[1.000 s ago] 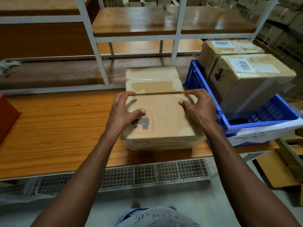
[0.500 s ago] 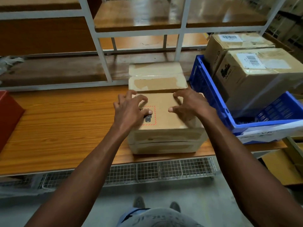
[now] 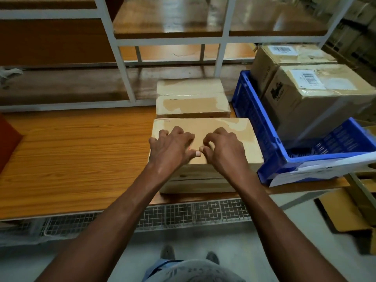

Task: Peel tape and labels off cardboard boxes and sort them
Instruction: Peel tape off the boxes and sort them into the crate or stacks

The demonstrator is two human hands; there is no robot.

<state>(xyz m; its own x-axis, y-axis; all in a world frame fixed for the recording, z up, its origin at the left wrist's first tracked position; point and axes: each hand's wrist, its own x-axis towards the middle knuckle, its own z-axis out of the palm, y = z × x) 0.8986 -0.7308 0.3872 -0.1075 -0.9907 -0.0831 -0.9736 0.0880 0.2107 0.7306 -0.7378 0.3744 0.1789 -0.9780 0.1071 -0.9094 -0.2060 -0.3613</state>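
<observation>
A flat brown cardboard box [image 3: 219,131] lies at the near edge of the orange wood-grain workbench [image 3: 77,157]. Both hands rest on its top face: the left hand [image 3: 173,147] and the right hand [image 3: 222,148] sit side by side, fingers bent and spread, fingertips pressing the cardboard, thumbs nearly touching at the middle; whether they pinch any tape cannot be told. Just behind this box lie two more flat taped cardboard boxes [image 3: 193,104]. To its right stands a blue plastic crate [image 3: 270,155] holding larger brown cartons with barcode labels [image 3: 317,96]. Behind everything rises a white metal shelf frame [image 3: 122,64].
</observation>
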